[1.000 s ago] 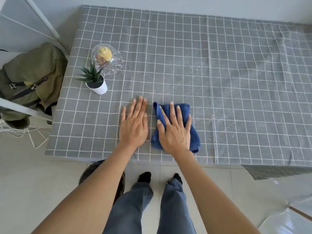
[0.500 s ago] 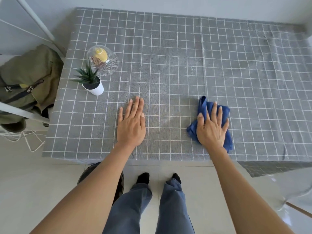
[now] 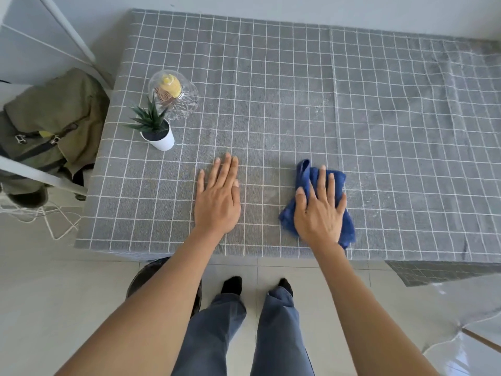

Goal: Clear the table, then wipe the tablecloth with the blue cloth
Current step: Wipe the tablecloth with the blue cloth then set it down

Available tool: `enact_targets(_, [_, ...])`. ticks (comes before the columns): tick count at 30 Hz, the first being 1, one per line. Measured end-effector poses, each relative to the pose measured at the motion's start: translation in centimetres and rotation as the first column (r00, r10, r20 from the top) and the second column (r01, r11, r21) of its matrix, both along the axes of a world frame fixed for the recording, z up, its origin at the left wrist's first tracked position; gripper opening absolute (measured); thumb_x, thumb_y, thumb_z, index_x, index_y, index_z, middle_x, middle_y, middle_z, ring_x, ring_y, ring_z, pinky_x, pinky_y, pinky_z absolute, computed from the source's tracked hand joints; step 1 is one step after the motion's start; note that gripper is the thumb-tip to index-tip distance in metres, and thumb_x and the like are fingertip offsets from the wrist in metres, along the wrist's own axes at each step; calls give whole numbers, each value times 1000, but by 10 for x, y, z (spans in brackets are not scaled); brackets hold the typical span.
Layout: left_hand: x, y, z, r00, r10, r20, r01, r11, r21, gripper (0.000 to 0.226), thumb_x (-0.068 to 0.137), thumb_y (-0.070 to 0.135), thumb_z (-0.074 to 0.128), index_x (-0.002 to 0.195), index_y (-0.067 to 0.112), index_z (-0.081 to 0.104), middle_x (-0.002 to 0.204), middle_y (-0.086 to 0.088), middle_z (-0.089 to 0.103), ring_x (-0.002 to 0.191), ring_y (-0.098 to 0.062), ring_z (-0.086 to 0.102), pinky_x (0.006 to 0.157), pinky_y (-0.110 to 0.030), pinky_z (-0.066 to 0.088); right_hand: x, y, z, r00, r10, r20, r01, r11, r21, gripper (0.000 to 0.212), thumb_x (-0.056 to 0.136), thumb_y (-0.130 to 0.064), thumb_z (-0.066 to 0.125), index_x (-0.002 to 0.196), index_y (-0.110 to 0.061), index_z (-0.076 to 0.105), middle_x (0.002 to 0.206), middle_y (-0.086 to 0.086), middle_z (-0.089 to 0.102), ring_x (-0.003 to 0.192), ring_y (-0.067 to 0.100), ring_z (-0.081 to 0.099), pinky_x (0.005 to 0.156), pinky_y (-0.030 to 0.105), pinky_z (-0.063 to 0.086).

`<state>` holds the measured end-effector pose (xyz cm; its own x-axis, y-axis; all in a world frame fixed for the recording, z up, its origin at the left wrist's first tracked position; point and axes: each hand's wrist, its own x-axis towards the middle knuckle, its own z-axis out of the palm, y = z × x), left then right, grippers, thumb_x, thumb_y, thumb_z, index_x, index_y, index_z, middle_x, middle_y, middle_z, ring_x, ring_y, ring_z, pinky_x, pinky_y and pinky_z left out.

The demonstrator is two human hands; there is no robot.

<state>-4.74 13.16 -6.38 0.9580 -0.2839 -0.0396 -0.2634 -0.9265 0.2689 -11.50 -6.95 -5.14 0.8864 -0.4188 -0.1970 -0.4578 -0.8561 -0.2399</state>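
Note:
A grey checked tablecloth (image 3: 298,90) covers the table in front of me. My right hand (image 3: 320,210) lies spread on a crumpled blue cloth (image 3: 307,176) and presses it onto the tablecloth near the front edge. A fold of the cloth sticks up past my fingertips. My left hand (image 3: 218,196) rests flat on the bare tablecloth, fingers together, a hand's width to the left of the cloth and holding nothing. Pale smears show on the fabric to the right of the cloth.
A small green plant in a white pot (image 3: 160,137) and a clear glass dome (image 3: 173,95) with something yellow inside stand at the table's left side. A green bag (image 3: 54,118) hangs on a white frame beyond the left edge. A dark round object (image 3: 146,275) sits on the floor by my feet.
My right hand swept the blue cloth from beside my left hand out to the right, then came back a little to the left. My left hand stayed flat in place.

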Motion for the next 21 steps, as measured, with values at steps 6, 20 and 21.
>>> enact_targets(6, [0, -1, 0, 1000, 10, 9, -10, 1000, 8, 53, 102, 32, 11, 153, 25, -1, 161, 10, -2, 148, -9, -6, 120, -41, -4, -19, 38, 3, 936, 350, 50, -350, 937, -2, 53, 98, -50, 10, 150, -40, 9, 159, -9, -5, 145, 10, -9, 115, 46, -4])
enact_targets(20, [-1, -2, 0, 1000, 2, 14, -2, 1000, -3, 53, 103, 31, 14, 154, 25, 1, 160, 9, -1, 147, -8, -8, 119, -40, -8, -23, 26, 1, 918, 394, 50, -393, 919, -33, 52, 98, -50, 11, 149, -40, 6, 160, -6, 1, 147, 14, -2, 116, 50, 6])
enact_targets(21, [0, -1, 0, 1000, 5, 6, -5, 1000, -4, 52, 103, 32, 12, 153, 25, 1, 160, 9, -2, 147, -8, -8, 120, -40, -8, -21, 27, 0, 954, 293, 60, -292, 956, -24, 53, 97, -49, 11, 149, -38, 8, 160, -5, 2, 147, 15, -1, 116, 49, 5])
